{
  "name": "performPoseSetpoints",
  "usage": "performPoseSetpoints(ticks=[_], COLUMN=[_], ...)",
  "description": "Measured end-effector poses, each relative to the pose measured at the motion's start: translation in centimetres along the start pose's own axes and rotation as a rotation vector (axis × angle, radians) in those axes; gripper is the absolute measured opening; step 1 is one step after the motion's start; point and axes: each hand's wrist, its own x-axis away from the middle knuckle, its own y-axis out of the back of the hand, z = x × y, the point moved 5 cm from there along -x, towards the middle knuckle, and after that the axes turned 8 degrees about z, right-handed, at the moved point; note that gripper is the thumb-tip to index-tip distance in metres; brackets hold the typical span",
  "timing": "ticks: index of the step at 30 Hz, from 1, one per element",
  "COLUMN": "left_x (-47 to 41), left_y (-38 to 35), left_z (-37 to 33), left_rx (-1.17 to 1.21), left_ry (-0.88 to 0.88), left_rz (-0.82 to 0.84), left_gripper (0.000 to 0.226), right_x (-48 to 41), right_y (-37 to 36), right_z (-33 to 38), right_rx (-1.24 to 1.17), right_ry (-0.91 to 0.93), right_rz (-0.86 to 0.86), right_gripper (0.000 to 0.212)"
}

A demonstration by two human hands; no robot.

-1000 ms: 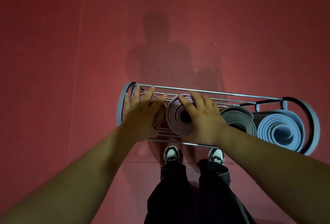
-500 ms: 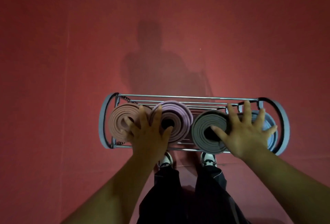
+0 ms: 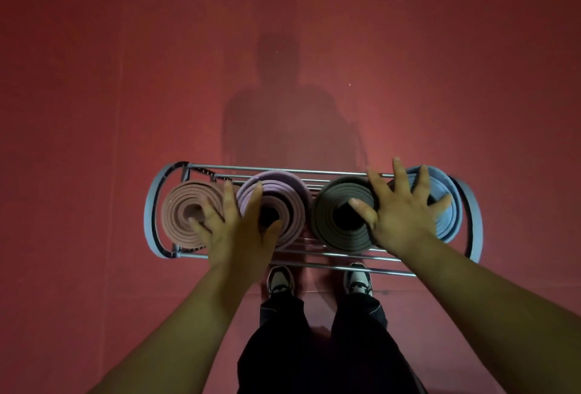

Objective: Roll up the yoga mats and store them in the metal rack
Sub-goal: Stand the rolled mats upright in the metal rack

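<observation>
A metal rack [image 3: 151, 214] with rounded grey-blue ends stands on the red floor just beyond my feet. Several rolled yoga mats stand upright in it, side by side: a pink mat [image 3: 179, 208], a lilac mat [image 3: 283, 192], a dark grey mat [image 3: 333, 221] and a light blue mat [image 3: 449, 205]. My left hand [image 3: 239, 230] lies flat with spread fingers across the tops of the pink and lilac mats. My right hand [image 3: 399, 208] presses, fingers splayed, on the tops of the grey and blue mats.
Red floor [image 3: 94, 111] surrounds the rack on all sides. My two shoes [image 3: 279, 280] stand right against the rack's near rail [image 3: 330, 268]. My shadow falls on the floor beyond the rack.
My right hand moved from the lilac mat to the grey and blue mats. My left hand slid slightly right, now across the pink and lilac mats. In the last half second both stay put.
</observation>
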Motion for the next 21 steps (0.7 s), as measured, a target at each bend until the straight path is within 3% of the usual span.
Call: performPoseSetpoints(ticks=[4,8,14,21], left_x=[0.3,-0.3,-0.6,0.5], left_y=[-0.4,-2.0,-2.1,-2.8], left_z=[-5.1,-6.4,-6.0,-6.7], left_rx=[-0.086,-0.072,-0.087,-0.097], left_ry=[-0.246,-0.215,-0.193,-0.261], left_rz=[-0.076,-0.016,-0.064,-0.092], left_gripper=[0.088,0.091,0.081,0.093], right_x=[0.3,1.0,3.1,3.0], right_y=[-0.5,-0.9,-3.0,-2.9], right_z=[-0.2,-0.3,-1.5,-1.0], right_rx=[0.004,-0.033,-0.001,-0.073], right_ry=[0.007,-0.021,-0.026,-0.023], right_rz=[-0.030,-0.068,-0.059,-0.068], right_gripper=[0.085,0.083,0.076,0.074])
